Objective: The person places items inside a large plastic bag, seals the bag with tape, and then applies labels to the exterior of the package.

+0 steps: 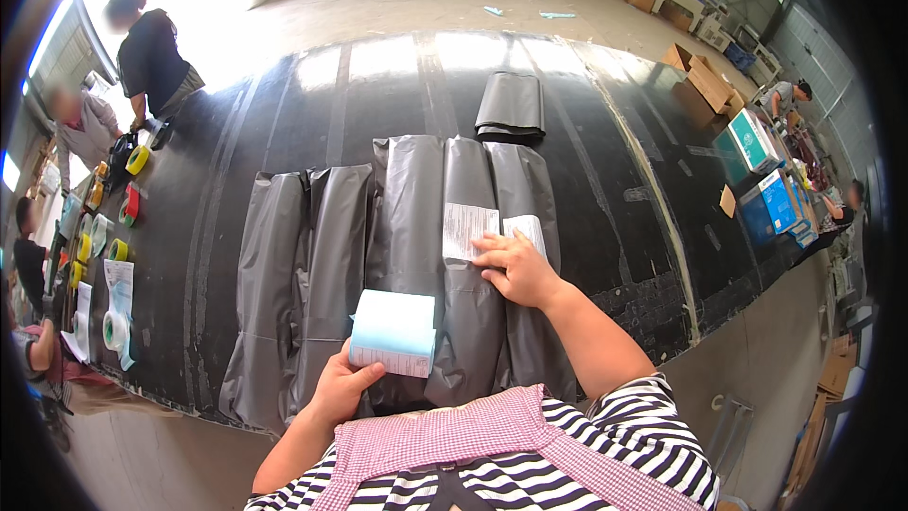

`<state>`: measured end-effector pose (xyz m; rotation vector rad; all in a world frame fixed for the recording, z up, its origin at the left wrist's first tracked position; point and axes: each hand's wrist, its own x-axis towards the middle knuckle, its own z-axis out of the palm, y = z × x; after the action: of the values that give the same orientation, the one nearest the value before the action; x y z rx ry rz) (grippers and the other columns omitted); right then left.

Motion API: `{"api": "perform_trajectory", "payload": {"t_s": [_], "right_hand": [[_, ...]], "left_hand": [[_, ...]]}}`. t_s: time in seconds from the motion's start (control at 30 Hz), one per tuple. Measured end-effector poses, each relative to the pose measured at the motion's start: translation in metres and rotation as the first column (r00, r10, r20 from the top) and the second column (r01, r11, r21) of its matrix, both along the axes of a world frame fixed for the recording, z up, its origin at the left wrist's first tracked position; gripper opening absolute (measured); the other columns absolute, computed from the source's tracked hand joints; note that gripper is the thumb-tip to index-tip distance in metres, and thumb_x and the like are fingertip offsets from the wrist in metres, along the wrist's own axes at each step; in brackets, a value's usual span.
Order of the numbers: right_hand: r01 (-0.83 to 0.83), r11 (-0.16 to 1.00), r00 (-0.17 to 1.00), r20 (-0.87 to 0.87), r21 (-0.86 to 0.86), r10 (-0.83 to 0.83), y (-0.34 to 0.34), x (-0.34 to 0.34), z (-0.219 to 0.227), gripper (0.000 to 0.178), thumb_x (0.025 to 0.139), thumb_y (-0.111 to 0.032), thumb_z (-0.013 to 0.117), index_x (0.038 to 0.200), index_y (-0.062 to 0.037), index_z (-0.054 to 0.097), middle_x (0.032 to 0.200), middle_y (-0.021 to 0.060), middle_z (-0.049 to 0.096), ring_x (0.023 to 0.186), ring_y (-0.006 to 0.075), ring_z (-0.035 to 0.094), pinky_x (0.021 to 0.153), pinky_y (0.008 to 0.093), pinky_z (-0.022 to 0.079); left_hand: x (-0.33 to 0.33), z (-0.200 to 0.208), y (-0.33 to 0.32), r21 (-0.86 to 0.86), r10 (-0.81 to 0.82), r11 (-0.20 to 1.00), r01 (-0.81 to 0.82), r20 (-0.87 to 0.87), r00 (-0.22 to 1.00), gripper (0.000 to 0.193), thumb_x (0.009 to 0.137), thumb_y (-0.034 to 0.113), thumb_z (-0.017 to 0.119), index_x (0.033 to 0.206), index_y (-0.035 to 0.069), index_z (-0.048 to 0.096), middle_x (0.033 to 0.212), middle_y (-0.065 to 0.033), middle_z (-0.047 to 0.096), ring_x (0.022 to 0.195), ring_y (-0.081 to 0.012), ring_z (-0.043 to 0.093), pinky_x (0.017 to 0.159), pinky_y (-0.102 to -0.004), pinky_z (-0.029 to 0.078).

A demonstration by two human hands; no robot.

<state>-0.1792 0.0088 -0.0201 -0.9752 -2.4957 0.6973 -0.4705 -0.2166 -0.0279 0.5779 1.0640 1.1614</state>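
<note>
Several long grey plastic-wrapped packages (270, 265) lie side by side before me on the black table. My left hand (342, 380), at the near edge, is closed on a curled strip of labels with light-blue backing (395, 317); white printed faces show at its lower end. My right hand (515, 267) reaches over the packages with fingers stretched out. Its fingertips touch the lower right corner of a white printed label (468, 230) on one package. Another white label (526, 230) shows on the rightmost package, partly covered by that hand.
A folded stack of grey plastic bags (511, 106) lies beyond the packages. Tape rolls (138, 160) and a label roll (116, 330) line the table's left side. Boxes (754, 140) stand at the right. Co-workers (156, 52) are at both sides.
</note>
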Motion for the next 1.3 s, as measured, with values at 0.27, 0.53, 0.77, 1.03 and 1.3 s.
{"api": "perform_trajectory", "payload": {"t_s": [0.27,0.53,0.77,1.03,1.3], "right_hand": [[0.268,0.958,0.957,0.088,0.103,-0.277,0.031,-0.07,-0.022,0.049,0.089,-0.027,0.062,0.136,-0.0132,0.056,0.152,0.0146,0.037,0.145,0.0348,0.025,0.116,0.0568,0.021],[0.19,0.978,0.922,0.356,-0.081,-0.149,-0.008,-0.063,-0.008,0.053,0.085,-0.02,0.056,0.137,-0.0145,0.056,0.162,0.0124,0.017,0.15,0.0403,0.0,0.117,0.06,0.017],[-0.066,0.926,0.969,-0.197,0.373,0.149,-0.113,-0.041,0.054,0.029,0.084,-0.012,0.061,0.112,-0.0128,0.068,0.126,0.0086,0.063,0.128,0.0302,0.05,0.113,0.0465,0.033],[-0.188,0.818,0.951,-0.109,0.544,0.291,-0.139,-0.075,0.05,0.058,0.072,-0.014,0.077,0.127,-0.0185,0.061,0.138,0.0104,0.051,0.128,0.0285,0.05,0.109,0.0448,0.038],[-0.079,0.996,0.882,-0.468,-0.036,0.053,-0.152,-0.088,0.064,0.053,0.074,-0.016,0.083,0.124,-0.0087,0.066,0.134,0.0132,0.058,0.12,0.0309,0.057,0.1,0.0395,0.048]], "left_hand": [[0.007,0.014,0.006,0.034,-0.041,0.999,0.042,-0.042,0.998,0.036,0.091,0.004,0.067,0.125,0.001,0.059,0.114,-0.0073,0.066,0.106,-0.0173,0.06,0.097,-0.0342,0.046],[-0.002,0.012,-0.008,0.041,-0.022,0.999,0.022,0.011,1.0,0.033,0.091,0.006,0.066,0.123,0.0,0.059,0.115,-0.0085,0.066,0.108,-0.0177,0.06,0.099,-0.0345,0.045],[-0.002,0.023,-0.006,0.108,0.079,0.99,-0.086,0.061,0.995,0.036,0.091,0.006,0.065,0.126,0.0,0.057,0.116,-0.0069,0.065,0.11,-0.0173,0.059,0.102,-0.0343,0.043],[0.008,0.032,0.007,0.004,-0.002,1.0,0.0,0.42,0.908,0.04,0.094,0.017,0.066,0.129,0.001,0.055,0.129,-0.0061,0.054,0.115,-0.0176,0.056,0.094,-0.0337,0.049],[-0.004,0.049,-0.008,0.29,-0.078,0.946,0.146,-0.233,0.969,0.023,0.087,0.004,0.07,0.11,0.001,0.068,0.113,-0.0035,0.046,0.097,-0.0144,0.058,0.085,-0.0281,0.051]]}}
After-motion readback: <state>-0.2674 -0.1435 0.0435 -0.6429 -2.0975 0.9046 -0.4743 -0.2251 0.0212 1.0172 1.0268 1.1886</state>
